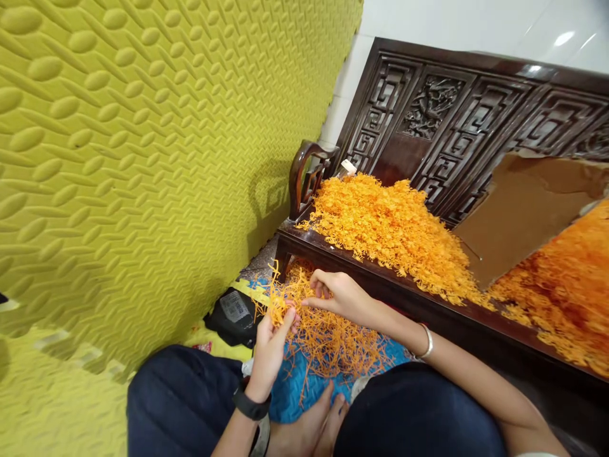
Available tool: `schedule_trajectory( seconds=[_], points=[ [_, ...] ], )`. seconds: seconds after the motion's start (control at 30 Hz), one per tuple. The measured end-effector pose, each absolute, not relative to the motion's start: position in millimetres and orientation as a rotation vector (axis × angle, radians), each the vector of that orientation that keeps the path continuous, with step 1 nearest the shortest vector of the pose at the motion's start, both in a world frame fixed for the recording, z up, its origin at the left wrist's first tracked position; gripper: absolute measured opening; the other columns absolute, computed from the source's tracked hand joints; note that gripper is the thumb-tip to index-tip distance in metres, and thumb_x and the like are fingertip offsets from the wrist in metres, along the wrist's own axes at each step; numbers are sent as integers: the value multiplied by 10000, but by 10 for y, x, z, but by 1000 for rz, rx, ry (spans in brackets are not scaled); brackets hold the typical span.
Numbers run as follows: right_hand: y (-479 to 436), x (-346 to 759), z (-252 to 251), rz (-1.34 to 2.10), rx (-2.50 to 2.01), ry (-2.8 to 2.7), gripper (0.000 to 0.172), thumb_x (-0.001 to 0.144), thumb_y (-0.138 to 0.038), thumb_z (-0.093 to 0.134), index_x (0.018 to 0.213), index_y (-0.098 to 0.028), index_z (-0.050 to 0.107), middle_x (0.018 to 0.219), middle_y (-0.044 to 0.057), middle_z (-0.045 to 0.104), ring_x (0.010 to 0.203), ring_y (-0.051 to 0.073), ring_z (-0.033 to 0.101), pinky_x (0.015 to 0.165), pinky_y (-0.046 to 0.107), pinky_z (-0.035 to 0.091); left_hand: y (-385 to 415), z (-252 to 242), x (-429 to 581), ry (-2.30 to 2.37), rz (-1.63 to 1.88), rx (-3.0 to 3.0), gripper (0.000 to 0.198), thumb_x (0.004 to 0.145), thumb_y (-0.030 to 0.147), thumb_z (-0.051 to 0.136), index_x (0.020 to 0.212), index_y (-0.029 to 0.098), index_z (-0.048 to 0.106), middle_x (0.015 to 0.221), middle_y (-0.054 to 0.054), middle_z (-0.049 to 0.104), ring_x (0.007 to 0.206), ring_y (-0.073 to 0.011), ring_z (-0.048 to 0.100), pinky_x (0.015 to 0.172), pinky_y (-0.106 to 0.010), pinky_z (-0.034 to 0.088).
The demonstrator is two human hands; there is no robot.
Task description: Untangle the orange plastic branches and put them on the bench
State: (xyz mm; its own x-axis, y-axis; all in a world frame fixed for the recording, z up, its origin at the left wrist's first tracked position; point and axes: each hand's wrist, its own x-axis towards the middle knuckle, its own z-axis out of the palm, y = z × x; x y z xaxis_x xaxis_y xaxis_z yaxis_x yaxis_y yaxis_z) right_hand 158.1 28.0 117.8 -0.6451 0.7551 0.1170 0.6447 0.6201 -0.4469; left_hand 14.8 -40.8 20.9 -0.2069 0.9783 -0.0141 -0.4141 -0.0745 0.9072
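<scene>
My left hand (276, 333) is closed on a tangle of thin orange plastic pieces (277, 307), their stalks sticking out above the fingers. Just to the right is my right hand (340, 293), with its fingers curled and its thumb stretched toward that tangle. Whether anything small sits in the right fingers does not show. Beneath both hands lies a loose heap of orange plastic sticks (333, 336) on a blue sheet (295, 387). On the dark wooden bench (323, 244) is a large pile of small orange plastic flower-like pieces (385, 219).
A torn cardboard sheet (528, 209) stands in the orange piles on the bench, before its carved back (432, 108). Yellow foam matting (166, 139) rises like a wall on the left. A black bag (235, 317) lies at its foot. My bare feet are below.
</scene>
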Motion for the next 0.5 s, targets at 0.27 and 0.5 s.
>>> schedule_trajectory(
  seconds=[0.27,0.5],
  points=[
    [436,1660,1183,914,-1184,-2166,88,756,-193,615,719,-164,541,638,0,580,571,111,527,558,233,414,-469,112,159,1081,1495,854,398,756,487,615,602,175,422,437,100,322,408,-45,268,415,-183,239],
    [369,1814,1462,477,-978,-2450,112,804,-103,496,721,-175,515,697,9,588,627,109,528,585,230,402,-611,112,294,973,1316,767,535,633,593,671,515,190,339,419,102,255,404,-36,212,399,-193,164]
  ],
)
